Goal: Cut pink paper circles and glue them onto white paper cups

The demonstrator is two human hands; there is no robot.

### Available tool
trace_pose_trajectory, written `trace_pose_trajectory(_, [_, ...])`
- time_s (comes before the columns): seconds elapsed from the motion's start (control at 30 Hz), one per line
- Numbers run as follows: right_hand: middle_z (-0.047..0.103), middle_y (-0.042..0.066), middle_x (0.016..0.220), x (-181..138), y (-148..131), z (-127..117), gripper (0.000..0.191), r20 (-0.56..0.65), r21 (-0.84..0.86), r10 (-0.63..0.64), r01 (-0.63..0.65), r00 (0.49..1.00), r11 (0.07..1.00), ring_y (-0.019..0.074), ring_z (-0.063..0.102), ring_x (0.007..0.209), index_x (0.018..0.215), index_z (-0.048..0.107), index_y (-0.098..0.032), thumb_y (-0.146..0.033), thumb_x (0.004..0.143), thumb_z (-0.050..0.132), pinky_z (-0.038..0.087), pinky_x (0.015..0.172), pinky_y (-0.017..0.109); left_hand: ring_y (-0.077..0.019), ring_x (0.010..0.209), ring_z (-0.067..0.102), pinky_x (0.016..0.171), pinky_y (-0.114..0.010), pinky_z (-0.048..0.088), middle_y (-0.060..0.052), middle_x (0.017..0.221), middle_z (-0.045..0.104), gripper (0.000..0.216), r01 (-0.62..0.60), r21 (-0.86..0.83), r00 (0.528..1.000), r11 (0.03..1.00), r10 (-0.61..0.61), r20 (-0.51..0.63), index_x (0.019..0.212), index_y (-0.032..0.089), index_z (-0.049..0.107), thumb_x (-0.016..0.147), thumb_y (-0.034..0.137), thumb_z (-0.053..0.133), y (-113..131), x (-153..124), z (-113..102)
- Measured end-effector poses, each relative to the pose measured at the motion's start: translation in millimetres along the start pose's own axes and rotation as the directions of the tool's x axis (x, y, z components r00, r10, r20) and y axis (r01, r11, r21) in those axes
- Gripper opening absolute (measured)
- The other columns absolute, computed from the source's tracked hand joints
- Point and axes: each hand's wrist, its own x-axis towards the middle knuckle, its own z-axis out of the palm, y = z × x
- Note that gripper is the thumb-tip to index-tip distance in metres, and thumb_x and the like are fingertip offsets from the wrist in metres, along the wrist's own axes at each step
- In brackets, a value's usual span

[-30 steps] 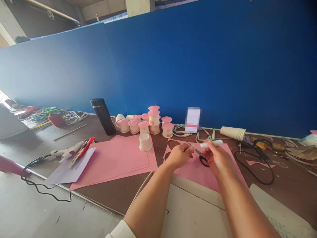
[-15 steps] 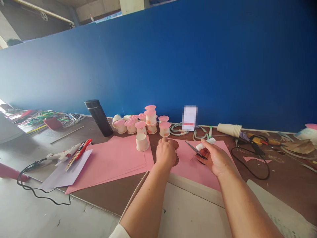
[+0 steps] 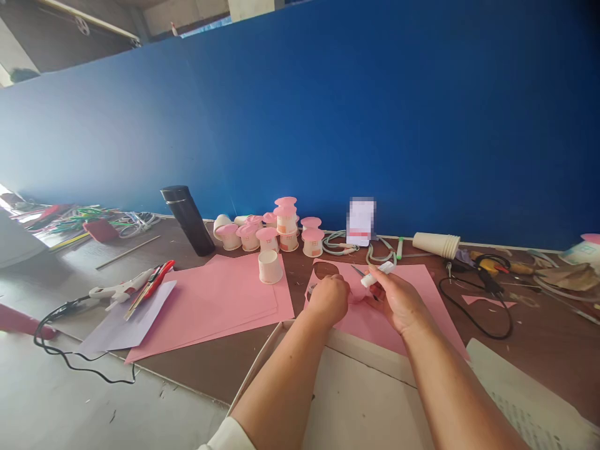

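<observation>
While right hand (image 3: 400,303) grips smooth white cylinder (image 3: 377,274), flat pink paper (image 3: 368,328) lies beneath.

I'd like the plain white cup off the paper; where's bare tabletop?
Brown tabletop shows bare between the left pink sheets and its near edge, and between the black bottle and glue gun. Crowded: around the pink-topped cups and right hand.

Blue partition (image 3: 328,112) stands at 12 o'clock, behind the worktop (image 3: 206,356). At 9 o'clock: black flask (image 3: 187,219), leaning left in view; beyond it, a thin stick (image 3: 128,252) lying flat and a tangle of coloured strands (image 3: 87,215). At 3 o'clock: pixelated phone-like panel (image 3: 360,223), upright, grey cable (image 3: 342,251) looped beside it. Between 3 and 4 o'clock: black cord (image 3: 490,286), curled.
</observation>
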Motion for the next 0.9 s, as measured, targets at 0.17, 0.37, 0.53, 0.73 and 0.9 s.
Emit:
trace_pose_trajectory(0.17, [0.068,0.003,0.076,4.6,4.9,-0.6,0.033,-0.011,0.034,-0.039,0.039,0.999,0.999,0.0134,0.054,0.061,0.078,0.074,-0.019,-0.045,0.060,0.084,0.053,0.057,0.026,-0.0269,0.098,0.063,0.075,-0.034,0.051,-0.013,0.108,0.066,0.027,-0.010,-0.010,0.998,1.000,0.010,-0.057,0.101,0.017,0.070,0.086,0.016,0.047,-0.7,0.2,3.2])
trace_pose_trajectory(0.37, [0.068,0.001,0.072,6.7,10.3,3.3,0.031,0.056,0.063,-0.129,0.126,0.990,0.990,0.0156,0.057,0.061,0.077,0.071,-0.021,-0.046,0.064,0.082,0.052,0.056,0.027,-0.0279,0.104,0.063,0.085,-0.036,0.050,-0.013,0.111,0.067,0.033,0.004,-0.068,0.993,0.998,-0.012,-0.117,0.116,0.017,0.063,0.085,0.027,0.056,0.2,2.2,3.6])
trace_pose_trajectory(0.53, [0.067,0.001,0.069,5.6,12.8,8.4,0.029,0.126,0.017,-0.169,0.168,0.978,0.986,0.0195,0.062,0.065,0.074,0.068,-0.023,-0.050,0.068,0.076,0.054,0.061,0.032,-0.0259,0.102,0.062,0.084,-0.033,0.049,-0.012,0.108,0.068,0.029,0.001,-0.116,0.985,0.993,-0.021,-0.174,0.105,0.020,0.069,0.091,0.031,0.047,-0.9,6.4,6.4])
trace_pose_trajectory(0.73, [0.071,0.003,0.072,9.1,13.0,-2.9,0.033,0.028,-0.255,-0.268,0.266,0.963,0.930,0.0225,0.065,0.072,0.074,0.069,-0.023,-0.055,0.068,0.075,0.050,0.064,0.031,-0.0240,0.088,0.066,0.074,-0.032,0.051,-0.011,0.096,0.071,0.033,0.163,-0.233,0.975,0.959,-0.193,-0.111,0.100,0.019,0.071,0.093,0.029,0.040,-2.6,11.2,3.3])
trace_pose_trajectory(0.9, [0.073,0.004,0.074,5.5,10.1,-5.7,0.037,0.064,-0.669,-0.403,0.339,0.913,0.662,0.0240,0.064,0.073,0.074,0.069,-0.023,-0.060,0.074,0.065,0.044,0.065,0.032,-0.0262,0.093,0.065,0.079,-0.037,0.052,-0.017,0.104,0.068,0.034,0.216,-0.163,0.972,0.963,-0.229,-0.059,0.102,0.012,0.070,0.093,0.025,0.040,0.7,14.5,-3.9])
